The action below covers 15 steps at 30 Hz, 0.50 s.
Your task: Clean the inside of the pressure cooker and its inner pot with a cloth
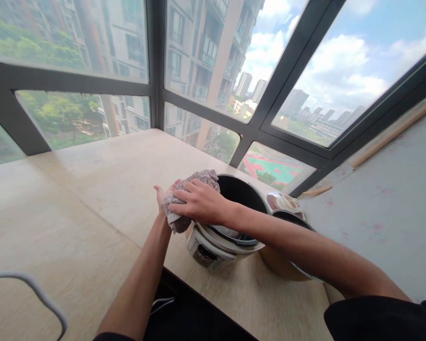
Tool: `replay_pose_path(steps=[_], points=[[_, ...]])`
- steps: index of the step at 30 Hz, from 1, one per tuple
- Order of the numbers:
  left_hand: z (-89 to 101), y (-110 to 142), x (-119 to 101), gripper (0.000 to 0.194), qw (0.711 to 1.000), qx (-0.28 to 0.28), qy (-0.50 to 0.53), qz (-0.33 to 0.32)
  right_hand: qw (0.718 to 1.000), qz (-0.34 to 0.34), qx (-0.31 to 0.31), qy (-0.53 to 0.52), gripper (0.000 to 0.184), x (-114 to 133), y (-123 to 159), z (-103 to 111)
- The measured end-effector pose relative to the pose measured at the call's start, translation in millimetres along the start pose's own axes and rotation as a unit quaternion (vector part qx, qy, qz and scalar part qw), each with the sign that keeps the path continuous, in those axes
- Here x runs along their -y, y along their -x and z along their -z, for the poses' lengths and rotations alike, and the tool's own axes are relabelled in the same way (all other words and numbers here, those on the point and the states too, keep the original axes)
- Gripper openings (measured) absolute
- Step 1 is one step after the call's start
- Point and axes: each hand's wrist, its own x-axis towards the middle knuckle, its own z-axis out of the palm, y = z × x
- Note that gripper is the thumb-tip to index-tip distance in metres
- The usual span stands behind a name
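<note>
A grey-brown fluffy cloth (pixel 178 224) is bunched between my two hands above the left side of an electric cooker (pixel 216 255). My right hand (pixel 204 203) lies over the cloth from the right, its fingers gripping it. On the cloth's far left side is my left hand (pixel 161 198), palm against it and thumb sticking up. The cloth hides most of the left fingers. The cooker has no lid on, and its dark inner pot (pixel 243 193) shows. My right forearm crosses over the opening and covers part of it.
A second, brownish pot (pixel 279 263) stands right of the cooker, with a lid-like piece (pixel 283 202) behind it. Both stand on a beige stone counter (pixel 92 189) below windows. A white cable (pixel 31 284) loops at lower left. A patterned wall (pixel 386 213) bounds the right.
</note>
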Motion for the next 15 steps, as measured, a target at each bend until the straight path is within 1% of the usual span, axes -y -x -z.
replay_pose_path(steps=[2,3,5,7,9,11,13,15], points=[[12.7,8.6,-7.3,0.070,0.999,0.000,0.043,0.016,0.999,0.044,-0.026,-0.008,0.026,16.4,10.2,5.3],[17.1,12.5,-11.2,0.067,0.997,0.000,0.071,0.023,0.997,0.059,-0.038,-0.015,0.024,23.2,16.2,8.5],[21.6,19.7,-18.6,0.056,0.994,0.003,0.107,0.029,0.994,0.079,-0.065,-0.029,0.021,35.6,29.4,15.9],[20.4,26.3,-24.9,0.044,0.995,0.013,0.098,0.028,0.992,0.086,-0.085,-0.040,0.018,48.7,44.3,24.6],[13.9,33.2,-28.8,0.036,0.998,0.021,0.060,0.019,0.991,0.081,-0.093,-0.048,0.016,64.5,60.9,33.4],[3.4,40.9,-29.5,0.031,1.000,0.024,0.013,0.004,0.992,0.068,-0.094,-0.051,0.016,82.3,79.3,41.1],[-9.1,48.9,-26.8,0.028,0.999,0.021,-0.041,-0.023,0.993,0.048,-0.099,-0.051,0.016,99.6,99.0,46.7],[-21.5,56.3,-21.6,0.024,0.992,0.011,-0.104,-0.065,0.992,0.023,-0.112,-0.055,0.014,114.1,118.7,50.1]])
